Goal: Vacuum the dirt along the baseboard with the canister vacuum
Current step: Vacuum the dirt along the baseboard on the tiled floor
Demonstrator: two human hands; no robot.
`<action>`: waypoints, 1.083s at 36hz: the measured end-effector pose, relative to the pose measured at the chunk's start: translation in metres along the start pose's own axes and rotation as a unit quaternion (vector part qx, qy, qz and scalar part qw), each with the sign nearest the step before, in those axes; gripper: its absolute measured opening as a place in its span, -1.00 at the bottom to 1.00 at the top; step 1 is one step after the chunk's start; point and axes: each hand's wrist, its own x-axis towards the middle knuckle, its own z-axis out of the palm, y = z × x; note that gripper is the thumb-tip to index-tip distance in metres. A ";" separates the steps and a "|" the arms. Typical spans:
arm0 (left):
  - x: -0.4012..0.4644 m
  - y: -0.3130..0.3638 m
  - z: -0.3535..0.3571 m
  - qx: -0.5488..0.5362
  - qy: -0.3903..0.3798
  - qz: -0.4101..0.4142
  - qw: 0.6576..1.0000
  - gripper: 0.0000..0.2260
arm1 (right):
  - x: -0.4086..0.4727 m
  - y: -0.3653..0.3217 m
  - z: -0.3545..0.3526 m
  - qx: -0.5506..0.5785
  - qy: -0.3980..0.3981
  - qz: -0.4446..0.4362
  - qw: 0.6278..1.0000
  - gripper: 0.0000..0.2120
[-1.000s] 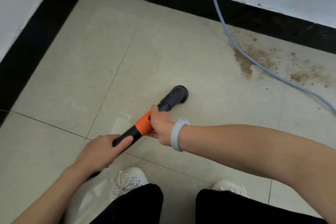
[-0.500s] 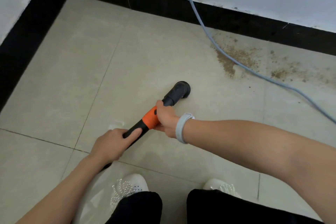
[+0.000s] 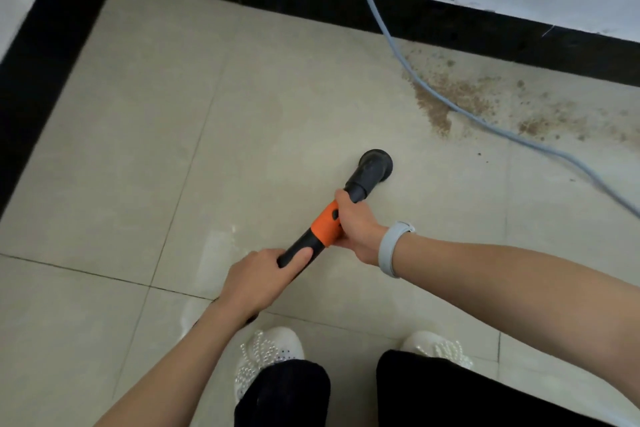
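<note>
A black vacuum wand [image 3: 298, 251] with an orange collar [image 3: 325, 225] points up and right across the beige tile floor. Its round black nozzle [image 3: 375, 165] sits on the floor near the middle of the view. My left hand [image 3: 263, 279] grips the lower black part of the wand. My right hand [image 3: 356, 225] grips it at the orange collar. Brown dirt [image 3: 450, 97] is scattered along the black baseboard [image 3: 450, 24] at the upper right, apart from the nozzle. The canister is out of view.
A pale blue cable [image 3: 391, 42] runs down the white wall and across the dirt to the right edge. The baseboard also lines the left wall [image 3: 38, 62], forming a corner. My white shoes [image 3: 266, 354] stand at the bottom.
The view has shifted, so the dirt and corner sit lower and further left. The nozzle and both hands keep their grip, with the nozzle slightly nearer the dirt.
</note>
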 end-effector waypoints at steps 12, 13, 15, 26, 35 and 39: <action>0.074 0.095 -0.018 0.054 -0.065 0.110 0.990 -0.40 | 0.006 -0.083 -0.083 0.066 0.072 0.024 0.995 -0.77; 0.079 0.103 -0.020 0.067 -0.073 0.119 0.988 -0.40 | 0.005 -0.087 -0.090 0.071 0.080 0.030 0.994 -0.73; 0.087 0.113 -0.024 0.092 -0.085 0.131 0.983 -0.40 | 0.005 -0.089 -0.099 0.087 0.089 0.040 0.991 -0.68; 0.100 0.161 -0.008 0.175 -0.138 0.150 0.963 -0.51 | 0.019 -0.059 -0.156 0.163 0.112 0.049 0.979 -0.68; 0.111 0.196 -0.013 0.169 -0.123 0.104 0.972 -0.52 | 0.042 -0.082 -0.171 0.146 0.118 0.032 0.982 -0.73; 0.099 0.173 -0.037 0.164 -0.087 0.065 0.980 -0.53 | 0.038 -0.091 -0.137 0.128 0.069 0.017 0.989 -0.70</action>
